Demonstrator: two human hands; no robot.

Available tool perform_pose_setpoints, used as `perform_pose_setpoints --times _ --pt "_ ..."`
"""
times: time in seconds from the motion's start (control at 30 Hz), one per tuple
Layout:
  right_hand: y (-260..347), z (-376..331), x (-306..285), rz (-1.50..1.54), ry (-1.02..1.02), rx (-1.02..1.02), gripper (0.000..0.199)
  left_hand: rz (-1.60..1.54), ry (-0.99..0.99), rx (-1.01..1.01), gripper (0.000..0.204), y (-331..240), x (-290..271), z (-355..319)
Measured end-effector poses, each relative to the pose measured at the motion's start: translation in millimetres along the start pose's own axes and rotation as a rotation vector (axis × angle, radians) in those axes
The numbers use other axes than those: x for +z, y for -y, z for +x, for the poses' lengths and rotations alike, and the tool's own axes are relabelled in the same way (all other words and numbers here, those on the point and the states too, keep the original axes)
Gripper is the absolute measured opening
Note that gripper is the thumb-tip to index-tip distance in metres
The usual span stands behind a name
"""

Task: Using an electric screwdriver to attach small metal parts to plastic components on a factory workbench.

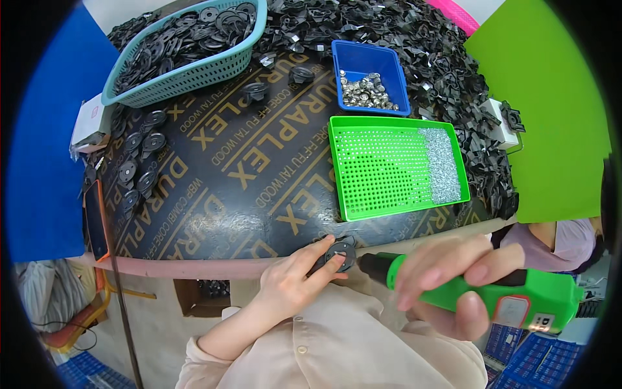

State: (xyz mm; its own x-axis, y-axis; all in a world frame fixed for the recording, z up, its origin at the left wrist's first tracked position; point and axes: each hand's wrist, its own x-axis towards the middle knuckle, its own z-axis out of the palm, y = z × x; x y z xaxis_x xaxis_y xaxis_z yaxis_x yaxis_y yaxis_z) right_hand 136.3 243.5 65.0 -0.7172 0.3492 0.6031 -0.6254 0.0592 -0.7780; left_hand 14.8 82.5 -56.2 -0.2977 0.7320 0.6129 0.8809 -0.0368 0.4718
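My left hand (289, 283) is closed on a round black plastic part (347, 250) at the front edge of the table, thumb and fingers pressing on its face. Wrapped round a green electric screwdriver (547, 299) is my right hand (447, 275). The driver lies nearly level, its black nose pointing left toward the round part. Whether the bit touches the part I cannot make out. Just beyond the hands stands a green perforated tray (333, 170), with small silvery screws (443, 165) gathered at its right end and spread over some of its holes.
A blue bin (370, 54) of metal caps sits behind the tray. A teal basket (188, 81) of black discs stands far left. Black parts (382, 23) heap along the back and right. Several assembled pieces (153, 142) and an orange-edged phone (96, 220) are at left. Another person's sleeve (573, 245) shows at right.
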Motion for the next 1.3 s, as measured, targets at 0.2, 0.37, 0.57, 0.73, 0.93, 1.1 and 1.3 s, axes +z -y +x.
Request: perform_pose_setpoints --times 0.2,0.37,0.57,0.73,0.93,1.1,1.3 --pt "-17 -5 12 0.013 -0.016 0.044 0.031 -0.010 0.005 -0.010 0.029 0 -2 -2" --pt "-19 8 13 -0.101 0.133 0.004 0.026 0.014 0.038 0.017 0.030 1 -4 -3" --pt "-19 16 10 -0.082 0.290 0.034 0.029 -0.002 0.052 0.041 0.030 1 -5 2" --pt "-5 22 12 0.002 0.146 -0.054 0.031 -0.053 0.106 -0.100 0.037 -2 -35 -3" --pt "20 4 -32 -0.058 -0.218 -0.277 0.025 -0.116 0.281 -0.670 0.057 -4 -187 -53" --pt "13 -2 -42 -0.126 -0.251 -0.296 0.023 0.298 0.223 -0.416 0.058 32 -151 24" --pt "11 8 -41 -0.102 -0.242 -0.243 0.024 0.632 0.223 -0.173 0.058 135 -49 134"
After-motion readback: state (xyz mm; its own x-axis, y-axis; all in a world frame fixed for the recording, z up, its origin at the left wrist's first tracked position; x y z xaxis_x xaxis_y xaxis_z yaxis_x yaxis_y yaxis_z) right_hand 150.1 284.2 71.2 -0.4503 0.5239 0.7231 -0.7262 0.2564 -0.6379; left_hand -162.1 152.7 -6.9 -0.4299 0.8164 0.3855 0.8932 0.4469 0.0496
